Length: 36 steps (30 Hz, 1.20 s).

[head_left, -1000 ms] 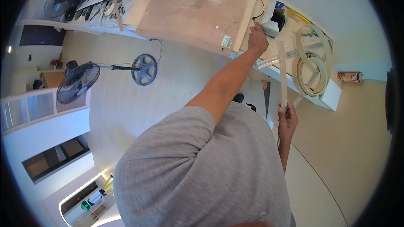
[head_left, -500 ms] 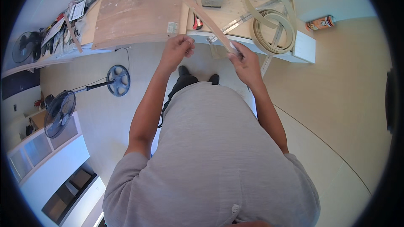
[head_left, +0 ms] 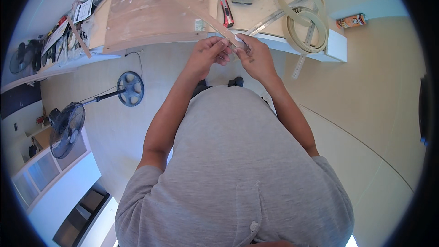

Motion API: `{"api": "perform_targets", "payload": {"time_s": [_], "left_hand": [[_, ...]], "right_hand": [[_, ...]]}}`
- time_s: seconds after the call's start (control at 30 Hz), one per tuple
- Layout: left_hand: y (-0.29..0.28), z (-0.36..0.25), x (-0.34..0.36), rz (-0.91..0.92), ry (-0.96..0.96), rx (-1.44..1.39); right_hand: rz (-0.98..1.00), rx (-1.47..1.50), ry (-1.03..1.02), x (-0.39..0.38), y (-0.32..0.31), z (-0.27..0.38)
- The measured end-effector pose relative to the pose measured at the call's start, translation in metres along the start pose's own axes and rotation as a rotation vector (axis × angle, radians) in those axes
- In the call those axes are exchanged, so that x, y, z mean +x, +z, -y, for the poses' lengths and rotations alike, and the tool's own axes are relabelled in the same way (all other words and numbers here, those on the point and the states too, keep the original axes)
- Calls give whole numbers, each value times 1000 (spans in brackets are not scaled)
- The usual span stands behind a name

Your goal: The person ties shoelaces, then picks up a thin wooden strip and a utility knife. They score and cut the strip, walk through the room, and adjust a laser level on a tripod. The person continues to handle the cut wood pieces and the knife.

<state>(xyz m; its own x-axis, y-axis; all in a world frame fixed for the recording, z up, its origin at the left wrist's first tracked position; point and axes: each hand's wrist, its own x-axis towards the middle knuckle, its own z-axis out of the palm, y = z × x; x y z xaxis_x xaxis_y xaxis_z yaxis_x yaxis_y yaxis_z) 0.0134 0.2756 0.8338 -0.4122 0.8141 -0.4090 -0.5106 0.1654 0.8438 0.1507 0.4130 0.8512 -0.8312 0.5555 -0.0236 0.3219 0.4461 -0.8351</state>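
A thin, narrow wood-coloured strip [head_left: 211, 21] slants from the reddish-brown board toward my hands. My right hand [head_left: 257, 57] pinches its near end between thumb and fingers, and a small white piece shows at that grip. Close beside that end, my left hand [head_left: 205, 56] is closed with its fingers curled and thumb against the index finger. Whatever it may be pinching is too small to make out. Beyond the hands on the workbench lie a red-and-black utility knife [head_left: 226, 11] and a long metal ruler [head_left: 267, 21].
A coil of cream edging strip [head_left: 292, 43] hangs slightly over the bench front at the right, near an orange tube [head_left: 351, 21]. A large brown board [head_left: 146, 11] covers the bench's left part. On the floor to the left stands a fan [head_left: 67, 130].
Both hands have come together at the strip's near end, the left moving right and the right moving slightly left. The strip has shifted with the right hand, so the utility knife shows more fully.
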Motion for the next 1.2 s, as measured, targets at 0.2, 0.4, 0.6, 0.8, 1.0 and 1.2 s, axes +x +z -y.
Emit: {"api": "perform_targets", "payload": {"time_s": [0.2,0.4,0.6,0.8,1.0,1.2], "left_hand": [[-42,-2,-6,4,-22,-43],[-84,-2,-9,-68,39,-168],[-120,-8,-16,-55,44,-450],[-132,15,-19,53,-15,-621],[-119,37,-37,60,-17,-762],[-99,53,-56,53,17,-877]], "right_hand": [[20,-72,-120,5,41,19],[-36,-401,-334,23,65,45],[-210,-650,-426,22,69,68],[-52,-767,-410,35,62,78],[119,-868,-498,41,62,94],[353,-853,-555,47,56,102]]}}
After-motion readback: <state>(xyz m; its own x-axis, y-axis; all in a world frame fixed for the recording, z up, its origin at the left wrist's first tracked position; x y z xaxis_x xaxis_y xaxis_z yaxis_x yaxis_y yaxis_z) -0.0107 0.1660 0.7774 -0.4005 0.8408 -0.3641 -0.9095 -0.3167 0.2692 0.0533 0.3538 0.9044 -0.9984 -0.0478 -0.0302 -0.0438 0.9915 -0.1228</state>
